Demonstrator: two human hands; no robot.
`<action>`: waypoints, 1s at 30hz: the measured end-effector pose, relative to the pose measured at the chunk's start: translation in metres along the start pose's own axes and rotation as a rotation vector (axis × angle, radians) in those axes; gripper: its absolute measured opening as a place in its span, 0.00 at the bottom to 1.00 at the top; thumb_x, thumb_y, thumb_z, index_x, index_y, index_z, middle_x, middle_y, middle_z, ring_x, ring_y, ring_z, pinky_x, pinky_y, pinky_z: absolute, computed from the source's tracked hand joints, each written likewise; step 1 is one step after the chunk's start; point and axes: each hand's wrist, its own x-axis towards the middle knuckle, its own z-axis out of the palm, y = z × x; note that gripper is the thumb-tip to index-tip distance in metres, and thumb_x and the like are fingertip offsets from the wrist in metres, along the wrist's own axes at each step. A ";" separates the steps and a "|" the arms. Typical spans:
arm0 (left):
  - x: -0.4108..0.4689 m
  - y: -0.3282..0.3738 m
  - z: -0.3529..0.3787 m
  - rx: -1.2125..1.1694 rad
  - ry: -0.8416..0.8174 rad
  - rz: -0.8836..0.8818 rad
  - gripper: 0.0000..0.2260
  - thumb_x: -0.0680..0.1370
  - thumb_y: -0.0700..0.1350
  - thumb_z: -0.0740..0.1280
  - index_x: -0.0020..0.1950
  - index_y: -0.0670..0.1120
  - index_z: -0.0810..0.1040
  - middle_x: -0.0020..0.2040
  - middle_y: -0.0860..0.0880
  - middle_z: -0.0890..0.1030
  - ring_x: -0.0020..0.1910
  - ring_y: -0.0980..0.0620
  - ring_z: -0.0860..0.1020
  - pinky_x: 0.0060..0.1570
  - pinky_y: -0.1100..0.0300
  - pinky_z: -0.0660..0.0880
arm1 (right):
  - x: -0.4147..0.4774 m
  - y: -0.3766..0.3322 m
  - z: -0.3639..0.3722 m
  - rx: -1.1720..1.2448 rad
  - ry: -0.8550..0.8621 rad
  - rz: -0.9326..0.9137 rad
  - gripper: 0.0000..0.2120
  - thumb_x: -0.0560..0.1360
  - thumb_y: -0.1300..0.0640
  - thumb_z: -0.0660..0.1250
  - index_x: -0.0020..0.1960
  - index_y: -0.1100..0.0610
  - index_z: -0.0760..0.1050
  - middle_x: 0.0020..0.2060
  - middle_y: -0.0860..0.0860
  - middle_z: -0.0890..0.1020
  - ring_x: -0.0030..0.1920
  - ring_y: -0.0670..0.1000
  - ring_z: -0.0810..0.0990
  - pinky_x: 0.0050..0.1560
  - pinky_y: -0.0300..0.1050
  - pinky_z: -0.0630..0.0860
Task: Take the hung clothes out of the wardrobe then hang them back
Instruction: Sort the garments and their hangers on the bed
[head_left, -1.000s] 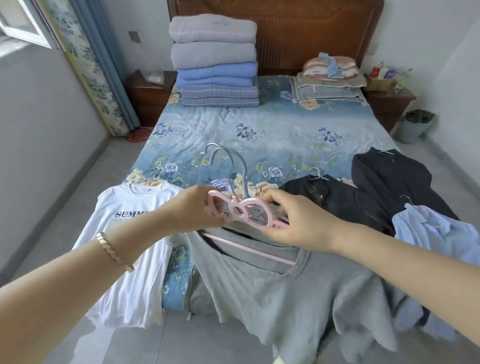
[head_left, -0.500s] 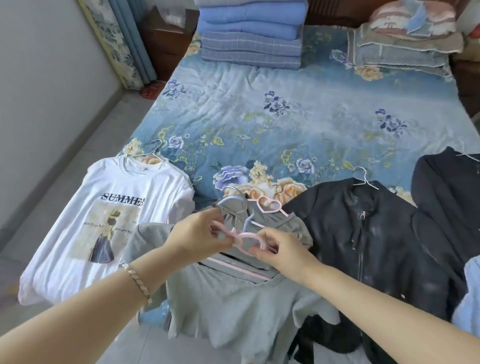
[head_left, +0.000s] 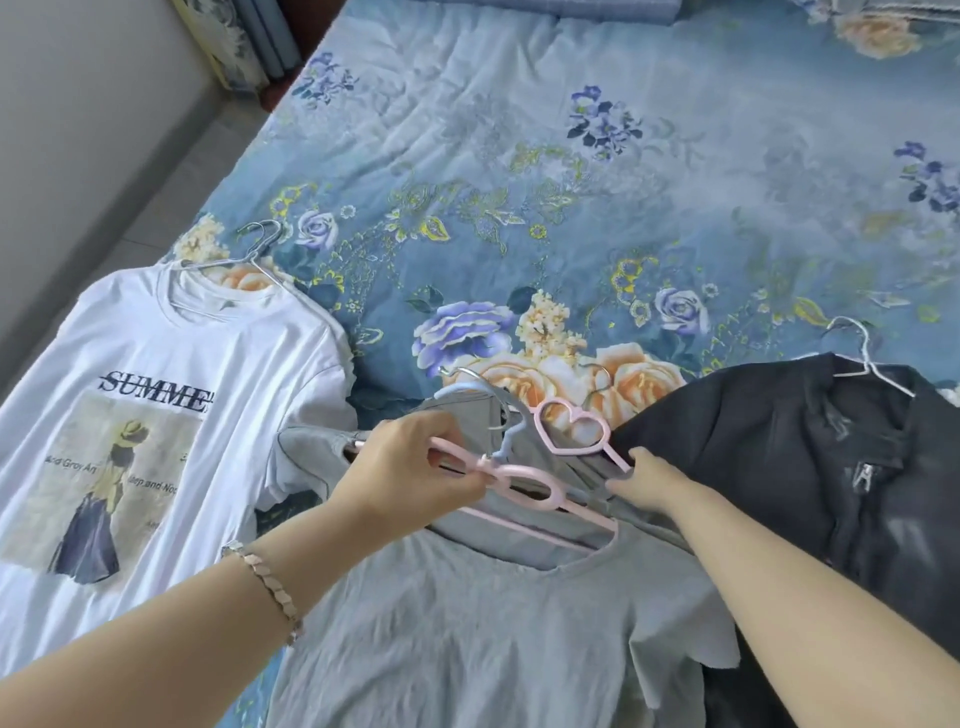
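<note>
A grey T-shirt (head_left: 467, 623) on a pink hanger (head_left: 524, 488) lies at the near edge of the bed, on top of other grey garments with a second pink heart-shaped hanger (head_left: 571, 428) and a pale blue one. My left hand (head_left: 410, 467) pinches the near pink hanger at its neck. My right hand (head_left: 649, 480) reaches to the right end of the heart hanger, its fingertips tucked against the grey cloth and a black jacket (head_left: 805, 441). A white "SUMMER" T-shirt (head_left: 156, 405) on a wire hanger lies to the left.
The floral blue bedspread (head_left: 571, 182) stretches away behind the clothes. The black jacket has a wire hanger (head_left: 862, 358) in its collar. A grey floor and a wall run along the left side, with a curtain at the top left.
The view has dropped closer to the bed. The grey T-shirt and its hangers have been lowered onto the bedspread, and my right hand has shifted right to the heart hanger's end.
</note>
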 end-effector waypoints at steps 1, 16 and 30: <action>0.002 -0.004 0.002 0.007 -0.017 0.018 0.12 0.61 0.53 0.70 0.27 0.51 0.68 0.25 0.60 0.73 0.28 0.58 0.71 0.29 0.68 0.65 | 0.006 0.000 0.007 -0.027 0.012 -0.002 0.29 0.75 0.45 0.64 0.70 0.59 0.61 0.68 0.57 0.68 0.68 0.59 0.67 0.65 0.51 0.68; -0.025 0.004 -0.039 -0.050 -0.126 0.084 0.12 0.56 0.60 0.64 0.31 0.55 0.72 0.27 0.57 0.74 0.27 0.57 0.70 0.28 0.68 0.64 | -0.117 -0.019 -0.056 0.556 -0.002 -0.427 0.14 0.74 0.58 0.68 0.33 0.55 0.66 0.29 0.48 0.65 0.33 0.47 0.63 0.36 0.42 0.58; -0.142 0.116 -0.147 -0.078 -0.221 0.200 0.08 0.55 0.56 0.67 0.26 0.53 0.74 0.22 0.56 0.72 0.24 0.60 0.67 0.27 0.67 0.63 | -0.392 -0.037 -0.076 0.311 0.123 -0.663 0.11 0.80 0.53 0.59 0.41 0.48 0.76 0.36 0.44 0.81 0.36 0.40 0.75 0.46 0.35 0.71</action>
